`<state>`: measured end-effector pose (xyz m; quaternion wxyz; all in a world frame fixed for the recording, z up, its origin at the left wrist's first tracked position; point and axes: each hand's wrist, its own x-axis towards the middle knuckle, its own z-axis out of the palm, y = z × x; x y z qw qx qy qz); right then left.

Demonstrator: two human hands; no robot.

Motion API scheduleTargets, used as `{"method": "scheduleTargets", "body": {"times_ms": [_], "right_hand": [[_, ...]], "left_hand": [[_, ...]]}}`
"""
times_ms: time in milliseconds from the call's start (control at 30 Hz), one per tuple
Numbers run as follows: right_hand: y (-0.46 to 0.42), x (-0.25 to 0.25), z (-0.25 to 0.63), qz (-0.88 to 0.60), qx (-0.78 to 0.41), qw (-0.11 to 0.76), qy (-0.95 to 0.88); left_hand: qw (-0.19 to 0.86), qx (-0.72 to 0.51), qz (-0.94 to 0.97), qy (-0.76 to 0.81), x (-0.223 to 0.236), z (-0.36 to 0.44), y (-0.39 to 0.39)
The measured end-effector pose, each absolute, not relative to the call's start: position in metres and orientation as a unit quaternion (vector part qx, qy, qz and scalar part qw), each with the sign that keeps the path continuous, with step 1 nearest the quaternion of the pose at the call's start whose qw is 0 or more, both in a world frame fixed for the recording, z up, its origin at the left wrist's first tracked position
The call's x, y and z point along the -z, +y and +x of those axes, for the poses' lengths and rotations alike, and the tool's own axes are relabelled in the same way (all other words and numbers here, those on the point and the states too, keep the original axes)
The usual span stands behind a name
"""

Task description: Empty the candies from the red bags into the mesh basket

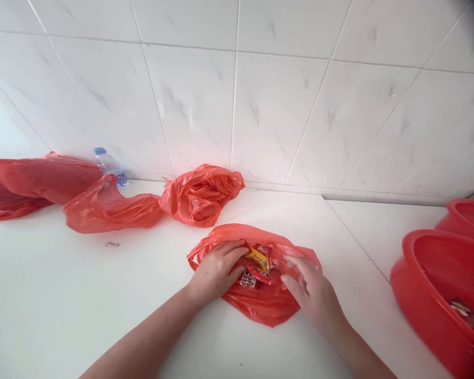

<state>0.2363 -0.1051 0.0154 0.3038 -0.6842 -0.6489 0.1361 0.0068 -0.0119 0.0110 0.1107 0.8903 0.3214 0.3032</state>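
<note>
Thin red plastic surrounds the fingers in the middle of my view. On my left hand (217, 266) they bend over the left side of the open bag (270, 310), their tips at the small wrapped packets inside; I cannot tell whether they pinch one. On my right hand (310, 284) the thumb and forefinger are parted at the bag's right side, with nothing that I can see held between them.

Among the packets between my hands, I make out a yellow packet (257, 256) lying aslant, several red ones around it, and a packet with a black-and-white pattern (248, 279) nearer me. The bag rests on the white table (63, 295), its mouth spread upward.

Just beyond it I see a crumpled red bag (205, 197), and to the left of that a limp red bag (110, 210) touching it. Farther left lie a bulging red bag (43, 176) and a darker one (8, 202) partly under it. A clear bottle (110, 166) with a blue cap is tilted behind them, near the tiled wall (197, 105).

At my far right are two red plastic baskets: the front basket (414, 295), with small items (464, 308) too blurred to identify inside, and the rear basket (458, 210) beyond it.
</note>
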Motion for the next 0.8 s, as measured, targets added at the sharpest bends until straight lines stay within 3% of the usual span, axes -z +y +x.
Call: {"method": "scheduleTargets", "body": {"times_ms": [200,333,533,800], "right_hand": [[-0.104,-0.006,0.217,-0.613,-0.126,0.282,-0.727],[-0.088,-0.012,0.208,-0.635,-0.209,0.289,-0.685],[-0.071,-0.036,0.204,-0.621,-0.37,0.392,-0.569],[-0.076,-0.016,0.201,-0.584,-0.443,0.406,-0.545]], "left_hand": [[0.11,-0.331,0.894,0.283,-0.015,0.015,-0.022],[0.155,-0.306,0.888,0.306,-0.017,0.015,-0.024],[0.338,-0.353,0.778,0.395,-0.015,0.013,-0.021],[0.508,-0.319,0.671,0.436,-0.011,0.017,-0.02]]}}
